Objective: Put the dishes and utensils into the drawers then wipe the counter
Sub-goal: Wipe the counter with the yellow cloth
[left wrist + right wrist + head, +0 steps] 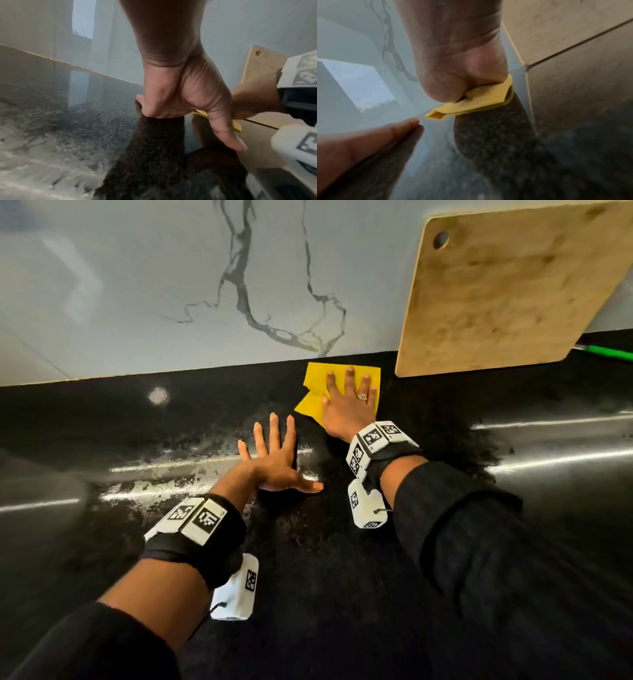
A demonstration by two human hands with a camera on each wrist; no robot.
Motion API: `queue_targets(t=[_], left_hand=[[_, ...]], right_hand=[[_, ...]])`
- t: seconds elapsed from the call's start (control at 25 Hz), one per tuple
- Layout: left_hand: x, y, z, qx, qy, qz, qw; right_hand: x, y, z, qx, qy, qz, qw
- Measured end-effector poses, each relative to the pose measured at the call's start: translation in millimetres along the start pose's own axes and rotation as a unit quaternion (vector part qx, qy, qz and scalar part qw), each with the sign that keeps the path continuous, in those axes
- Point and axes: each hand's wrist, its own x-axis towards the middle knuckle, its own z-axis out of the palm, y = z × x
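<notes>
The work surface is a glossy black speckled stone counter (342,594). Long bright light streaks (555,422) reflect off it, with a small round glare spot (158,396) near the rear edge. Behind it stands a pale grey marble-look backsplash wall (137,285) with dark grey branching veins (246,302). A rectangular light wooden cutting board (507,289) with 1 round hole at a corner leans tilted against the wall at the right. The wall's gloss mirrors a bright window-like patch (359,83).
</notes>
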Motion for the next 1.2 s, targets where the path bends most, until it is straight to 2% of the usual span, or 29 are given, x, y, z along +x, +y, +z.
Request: queue_targets(t=[0.08,0.16,0.28,0.36,0.44,0.56,0.64,0.68,0.76,0.84,0.92,0.96,1.0,1.04,1.12,1.16,1.2], left_hand=[[1.3,1.0,-3.6,-0.006,-0.005,-0.008,1.0],[-0.4,3.3,-7.0,-0.02,-0.015,-0.019,1.0],[-9.0,12.9,-9.2,-0.023,-0.025,-0.032,0.999],[-7.2,29.1,-14.4,-0.025,-0.009,-0.058,0.998],[-3.7,56.6,-16.7,-0.023,0.005,-0.054,0.998],[-0.8,86.6,-2.2,0.014,-0.006,0.025,1.0],[-0.5,88.2,3.5,0.011,-0.011,0.033,0.999],[-0.3,86.3,3.7,-0.003,-0.015,0.034,0.999],[-1.3,83.0,-1.3,-0.039,-0.037,0.047,0.997],[-0.9,80.5,-5.0,-0.09,-0.049,0.066,0.993],[-3.6,80.1,-4.0,-0.107,-0.047,0.076,0.99],[-5.3,79.4,-2.4,-0.097,-0.049,0.078,0.991],[-4.8,79.4,-2.8,-0.084,-0.045,0.076,0.992],[-7.0,80.1,-2.5,-0.063,-0.041,0.074,0.994],[-9.0,79.7,3.1,-0.013,-0.028,0.079,0.996],[-8.9,80.1,5.1,0.007,-0.021,0.083,0.996],[-9.4,81.4,6.8,0.022,-0.017,0.086,0.996]], right_hand=[[8.5,-11.4,0.1,-0.01,0.001,-0.01,1.0],[0.5,-1.3,-4.9,-0.013,-0.008,-0.052,0.999],[-45.6,32.4,-7.2,-0.028,-0.019,-0.107,0.994],[-77.1,62.8,-2.8,-0.037,-0.024,-0.116,0.992],[-100.8,108.4,-9.8,-0.043,-0.005,-0.07,0.997],[-122.7,182.5,-29.8,0.012,0.034,0.1,0.994],[-130.9,197.3,-33.2,0.044,0.034,0.175,0.983],[-133.9,185.8,-29.0,0.047,0.031,0.184,0.981],[-142.7,137.9,-9.7,0.022,0.019,0.136,0.99],[-168.1,84.8,15.9,-0.004,0.008,0.028,1.0],[-207.1,74.0,30.4,-0.033,0.001,-0.058,0.998],[-222.1,92.2,29.3,-0.043,0.01,-0.076,0.996],[-228.9,120.4,23.6,-0.05,0.02,-0.064,0.996],[-235.2,150.7,17.4,-0.041,0.032,-0.015,0.999],[-243.9,196.9,5.5,0.003,0.06,0.146,0.987],[-243.3,203.2,3.6,0.03,0.073,0.211,0.974],[-243.0,192.6,7.2,0.04,0.079,0.241,0.966]])
